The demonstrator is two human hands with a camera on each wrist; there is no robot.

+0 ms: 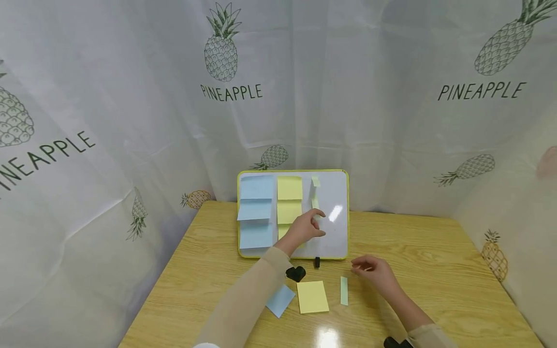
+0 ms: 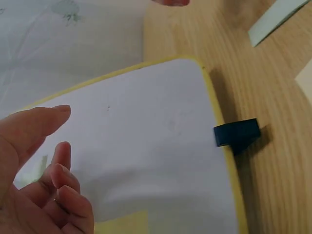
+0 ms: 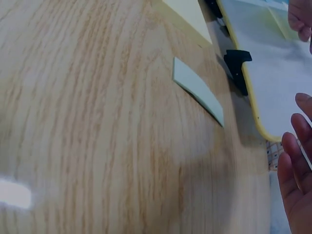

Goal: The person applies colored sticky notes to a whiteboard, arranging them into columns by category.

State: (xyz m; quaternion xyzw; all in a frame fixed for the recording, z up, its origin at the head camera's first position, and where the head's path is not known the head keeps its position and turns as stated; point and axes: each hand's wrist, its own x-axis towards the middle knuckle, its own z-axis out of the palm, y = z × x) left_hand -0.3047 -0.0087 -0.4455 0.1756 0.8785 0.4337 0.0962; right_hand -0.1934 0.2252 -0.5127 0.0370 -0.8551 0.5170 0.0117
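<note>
A whiteboard [image 1: 334,237] with a yellow frame leans at the back of the table, bearing blue sticky notes [image 1: 256,210], yellow sticky notes [image 1: 289,188] and narrow pale green strips [image 1: 315,182]. In front of it is my left hand [image 1: 304,227], just below the green strips, with thumb and forefinger parted and nothing between them. The left wrist view shows its other fingers loosely bent. My right hand [image 1: 377,275] hovers over the table with relaxed, empty fingers. Nearest to it lies a pale green strip pad [image 3: 197,90], slightly bowed.
On the table [image 1: 417,251], a yellow sticky note pad [image 1: 312,297] lies left of the green strip, and a blue pad [image 1: 280,300] sits partly behind my left sleeve. A black clip [image 2: 237,132] grips the board's lower edge. Behind hangs a pineapple-print curtain [image 1: 339,96].
</note>
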